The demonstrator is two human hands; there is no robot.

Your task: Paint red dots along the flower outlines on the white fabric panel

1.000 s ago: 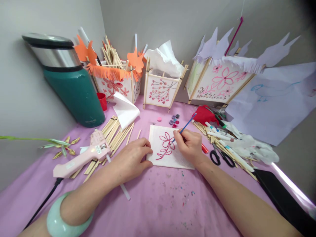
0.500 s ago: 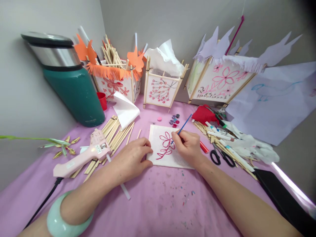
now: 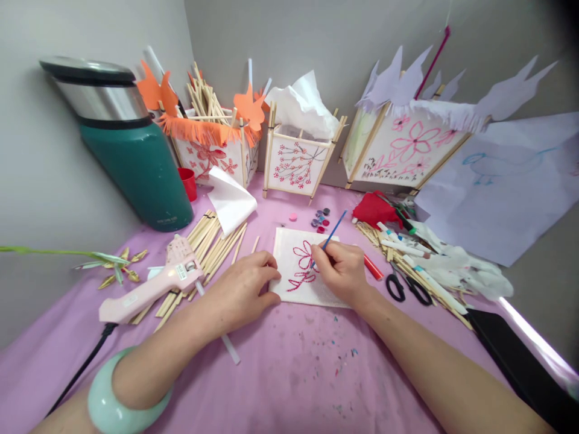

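Right hand [image 3: 342, 270] gripping blue brush [image 3: 335, 229], partly hiding flower panel [image 3: 293, 260], left hand [image 3: 244, 290], digits apart, touching its edge

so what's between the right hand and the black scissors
A red pen-like item lies on the purple cloth between the right hand and the black scissors, as the head view shows.

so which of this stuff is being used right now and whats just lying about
In use:
blue-handled brush, in the right hand
white panel with red flower, left hand at its edge
small pots, probably its paint

Apparently just lying about:
pink glue gun
scissors
green bottle
red cup
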